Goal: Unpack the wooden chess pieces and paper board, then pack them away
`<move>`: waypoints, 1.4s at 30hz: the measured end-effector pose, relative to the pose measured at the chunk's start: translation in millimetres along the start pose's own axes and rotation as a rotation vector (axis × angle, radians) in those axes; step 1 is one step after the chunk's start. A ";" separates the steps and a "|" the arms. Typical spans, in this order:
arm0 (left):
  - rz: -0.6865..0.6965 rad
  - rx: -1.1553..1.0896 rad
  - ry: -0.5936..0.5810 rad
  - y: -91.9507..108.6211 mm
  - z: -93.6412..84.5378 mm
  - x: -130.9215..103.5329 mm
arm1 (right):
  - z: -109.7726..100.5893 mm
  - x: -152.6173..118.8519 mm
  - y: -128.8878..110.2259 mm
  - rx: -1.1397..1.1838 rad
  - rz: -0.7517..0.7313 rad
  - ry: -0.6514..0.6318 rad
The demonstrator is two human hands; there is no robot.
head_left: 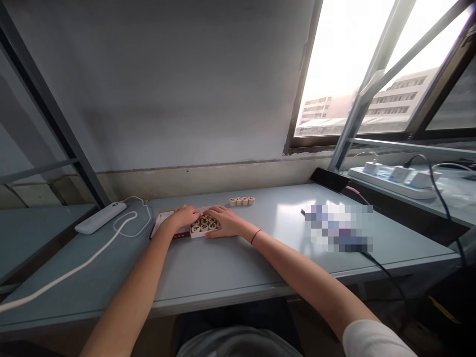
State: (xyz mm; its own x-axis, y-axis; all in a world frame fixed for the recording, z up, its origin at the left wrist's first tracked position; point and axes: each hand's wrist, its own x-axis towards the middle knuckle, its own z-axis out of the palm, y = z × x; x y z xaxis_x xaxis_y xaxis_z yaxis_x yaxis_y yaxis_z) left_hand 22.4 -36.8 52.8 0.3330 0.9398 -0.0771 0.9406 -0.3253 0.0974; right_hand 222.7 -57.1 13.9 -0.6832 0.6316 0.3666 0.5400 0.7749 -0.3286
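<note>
A shallow white box tray (199,235) lies on the desk, holding rows of round wooden Chinese chess pieces (204,227) with dark characters. To its left is the open, red-edged lid (158,221), partly under my left wrist. My left hand (185,215) reaches over the lid, fingers curled together at the tray's left back edge; what the fingertips grip is hidden. Around the tray's right side my right hand (227,222) is closed, fingers over the far pieces and thumb at the front. Behind it, several Chinese chess pieces (242,201) stand in a row.
A white power bank (100,218) with a white cable (89,263) lies at the left. On the right is a pixelated object (338,228) with a black cable. A power strip (394,182) with plugs sits beyond. The wall (204,99) bounds the desk's back.
</note>
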 end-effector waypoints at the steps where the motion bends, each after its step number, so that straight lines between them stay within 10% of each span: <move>1: -0.010 -0.002 -0.007 -0.3 0.0 0.2 | 1.6 0.7 0.5 -0.005 0.013 0.004; 17: -0.054 -0.074 0.013 -1.8 -4.0 -3.9 | 6.1 1.4 3.0 -0.001 0.045 0.010; 28: 0.168 -0.751 0.295 21.3 -3.9 -2.2 | -8.2 6.4 10.9 0.183 0.113 0.288; 42: 0.047 -1.113 0.404 32.1 13.0 9.1 | -45.3 -1.8 18.7 0.614 0.387 0.133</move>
State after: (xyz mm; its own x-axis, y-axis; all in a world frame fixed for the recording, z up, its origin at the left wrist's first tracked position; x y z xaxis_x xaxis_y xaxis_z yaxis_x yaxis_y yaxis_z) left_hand 56.5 -40.0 42.3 0.1326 0.9592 0.2496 0.2856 -0.2781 0.9171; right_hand 256.3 -42.6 46.5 -0.4130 0.8848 0.2157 0.3314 0.3666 -0.8694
